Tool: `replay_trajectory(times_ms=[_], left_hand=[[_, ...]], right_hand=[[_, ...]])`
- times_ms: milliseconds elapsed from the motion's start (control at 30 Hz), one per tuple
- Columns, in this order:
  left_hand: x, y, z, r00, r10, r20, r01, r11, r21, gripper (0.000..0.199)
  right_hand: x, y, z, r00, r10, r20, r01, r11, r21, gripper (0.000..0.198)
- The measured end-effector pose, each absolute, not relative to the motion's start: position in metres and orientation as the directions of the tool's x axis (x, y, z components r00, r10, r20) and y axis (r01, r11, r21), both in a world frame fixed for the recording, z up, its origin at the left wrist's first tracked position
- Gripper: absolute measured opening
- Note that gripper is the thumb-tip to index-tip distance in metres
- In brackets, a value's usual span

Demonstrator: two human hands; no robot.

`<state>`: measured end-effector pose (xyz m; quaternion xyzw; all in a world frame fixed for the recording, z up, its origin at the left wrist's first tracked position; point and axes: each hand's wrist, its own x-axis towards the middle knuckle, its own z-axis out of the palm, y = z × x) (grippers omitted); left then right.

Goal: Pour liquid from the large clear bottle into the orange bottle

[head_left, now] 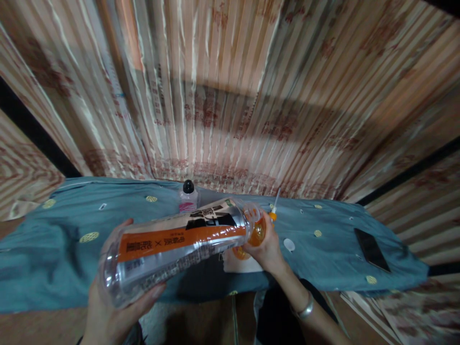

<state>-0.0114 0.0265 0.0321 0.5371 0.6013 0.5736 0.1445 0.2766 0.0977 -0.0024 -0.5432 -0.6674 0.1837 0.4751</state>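
A large clear plastic drink bottle (179, 242) with a silver, black and orange label lies tilted across the view, its neck to the right. My left hand (115, 299) is closed around its base end. My right hand (268, 249) grips a see-through orange bottle (258, 234) right by the big bottle's mouth; whether the two rims touch is hidden. Behind the right hand, an orange nozzle piece (273, 215) with a thin white tube sticking up shows on the cloth. Under the hands there is a whitish flat piece (239, 264), partly covered.
A small clear bottle with a black cap and pink label (188, 197) stands at the back of the blue-green cloth (115, 206). To the right lie a white round disc (289, 245) and a dark phone (372, 249). Patterned curtains (230, 110) hang close behind, with dark poles at both sides.
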Motion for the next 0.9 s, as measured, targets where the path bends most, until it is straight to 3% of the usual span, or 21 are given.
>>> replay_trajectory(times_ms=[300, 567, 733, 900], left_hand=[[0.000, 0.027, 0.033, -0.376, 0.735, 0.564, 0.608, -0.263, 0.749, 0.101], [-0.016, 0.028, 0.029, -0.277, 0.748, 0.603, 0.620, -0.340, 0.707, 0.081], [-0.015, 0.027, 0.029, -0.303, 0.788, 0.535, 0.569, -0.301, 0.765, 0.083], [-0.015, 0.028, 0.026, -0.311, 0.743, 0.593, 0.600, -0.330, 0.729, 0.083]], right_hand=[[0.277, 0.098, -0.003, 0.046, 0.906, 0.420, 0.552, 0.328, -0.767, 0.079], [0.276, 0.098, -0.003, 0.037, 0.898, 0.439, 0.556, 0.346, -0.756, 0.077], [0.276, 0.098, -0.003, 0.043, 0.893, 0.448, 0.560, 0.350, -0.751, 0.077], [0.277, 0.098, -0.004, 0.045, 0.896, 0.442, 0.563, 0.342, -0.752, 0.079]])
